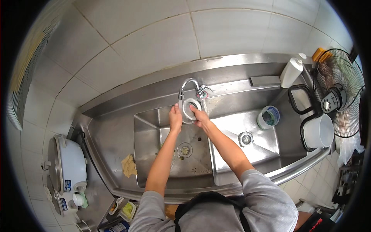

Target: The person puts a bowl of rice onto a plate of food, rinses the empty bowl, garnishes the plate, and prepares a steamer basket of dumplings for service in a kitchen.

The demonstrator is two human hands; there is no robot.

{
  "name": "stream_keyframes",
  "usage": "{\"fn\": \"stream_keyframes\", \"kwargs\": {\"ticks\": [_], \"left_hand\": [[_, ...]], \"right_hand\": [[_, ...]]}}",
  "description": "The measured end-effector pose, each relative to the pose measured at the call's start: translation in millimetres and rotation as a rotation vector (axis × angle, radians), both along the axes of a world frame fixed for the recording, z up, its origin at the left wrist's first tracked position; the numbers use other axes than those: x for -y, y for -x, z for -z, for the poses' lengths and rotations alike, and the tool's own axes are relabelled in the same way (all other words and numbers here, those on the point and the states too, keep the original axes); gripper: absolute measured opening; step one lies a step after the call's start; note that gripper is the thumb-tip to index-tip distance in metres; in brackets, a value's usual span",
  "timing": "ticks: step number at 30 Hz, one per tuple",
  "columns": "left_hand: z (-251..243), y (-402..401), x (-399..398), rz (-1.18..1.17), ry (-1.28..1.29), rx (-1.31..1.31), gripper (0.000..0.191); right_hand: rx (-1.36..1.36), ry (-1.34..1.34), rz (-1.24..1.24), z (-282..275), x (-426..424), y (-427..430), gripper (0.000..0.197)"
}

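Note:
My right hand (200, 116) grips a round, translucent piece of kitchenware (189, 118), perhaps a small bowl or lid, with the thumb over its face. It is tilted beneath the chrome faucet (181, 90), close to the spout. Beside its left edge is my left hand (175, 118), fingers pointing up near the spout; whether it touches the piece is unclear. Both hands are above the left basin (197, 159) of a stainless steel sink. Pale food scraps lie in that basin's drain strainer (184, 150), and dark bits are scattered on its floor.
A tub (268, 117) with a green scouring pad stands in the right basin (229, 156). At right are a white pump bottle (292, 71), a black-handled clear container (318, 132) and a fan (337, 95). A tan cloth (129, 166) and rice cookers (71, 165) are left.

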State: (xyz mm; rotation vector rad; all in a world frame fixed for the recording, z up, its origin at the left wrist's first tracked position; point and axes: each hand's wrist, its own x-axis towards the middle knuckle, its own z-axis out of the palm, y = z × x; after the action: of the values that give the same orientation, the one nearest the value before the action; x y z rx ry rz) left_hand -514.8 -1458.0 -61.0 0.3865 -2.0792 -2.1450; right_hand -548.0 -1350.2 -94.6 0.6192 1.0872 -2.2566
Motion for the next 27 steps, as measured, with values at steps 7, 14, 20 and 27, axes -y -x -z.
{"fn": "stream_keyframes", "kwargs": {"ticks": [7,14,20,27], "left_hand": [[-5,-7,5,-0.140,-0.530,0.052,0.035],[0,-26,4,0.121,0.821,0.123,0.018],[-12,-23,7,0.606,1.231,-0.360,0.035],[5,-31,52,0.291,0.416,-0.099,0.043]], "right_hand": [[-0.309,-0.492,0.269,6,49,-5,0.059],[-0.095,0.324,0.005,-15,37,-23,0.072],[-0.300,-0.370,0.215,47,3,3,0.053],[-0.217,-0.209,-0.236,6,-18,-10,0.032]]}}
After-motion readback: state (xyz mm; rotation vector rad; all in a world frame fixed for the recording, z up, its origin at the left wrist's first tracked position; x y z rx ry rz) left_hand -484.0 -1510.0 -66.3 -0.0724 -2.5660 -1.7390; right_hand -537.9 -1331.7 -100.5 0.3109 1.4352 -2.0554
